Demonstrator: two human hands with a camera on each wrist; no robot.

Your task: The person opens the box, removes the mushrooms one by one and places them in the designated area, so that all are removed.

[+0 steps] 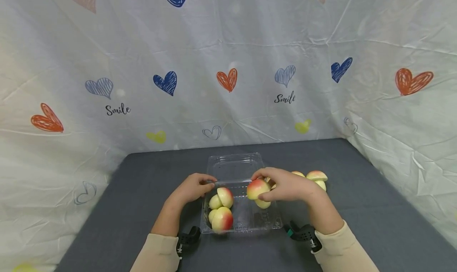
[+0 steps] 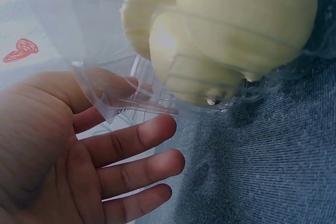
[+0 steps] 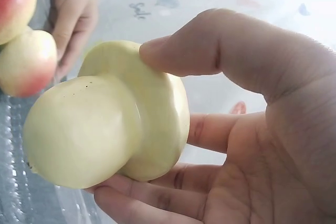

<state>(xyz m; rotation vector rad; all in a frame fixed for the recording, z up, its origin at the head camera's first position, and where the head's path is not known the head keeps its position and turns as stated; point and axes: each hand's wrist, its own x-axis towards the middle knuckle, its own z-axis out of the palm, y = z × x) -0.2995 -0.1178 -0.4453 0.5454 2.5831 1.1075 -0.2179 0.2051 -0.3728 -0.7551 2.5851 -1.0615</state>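
A clear plastic clamshell container (image 1: 246, 216) lies on the table, its lid (image 1: 235, 168) folded back away from me. Two mushroom-shaped pieces, an upper mushroom (image 1: 225, 197) and a lower mushroom (image 1: 223, 219), sit in its left side; each has a red-and-yellow cap and pale yellow stem. My left hand (image 1: 191, 188) pinches the container's left edge between thumb and index finger, its other fingers extended. Over the container's right side, my right hand (image 1: 285, 184) holds another mushroom (image 3: 79, 129) by its cap between thumb and fingers, stem downward. Whether this mushroom touches the container floor cannot be told.
Right of the container, beyond my right hand, lie more mushrooms: one mushroom (image 1: 316, 177) shows clearly, and another mushroom (image 1: 298, 173) is partly hidden by the hand. The dark grey table (image 1: 160, 167) meets a white curtain (image 1: 192, 117) printed with hearts.
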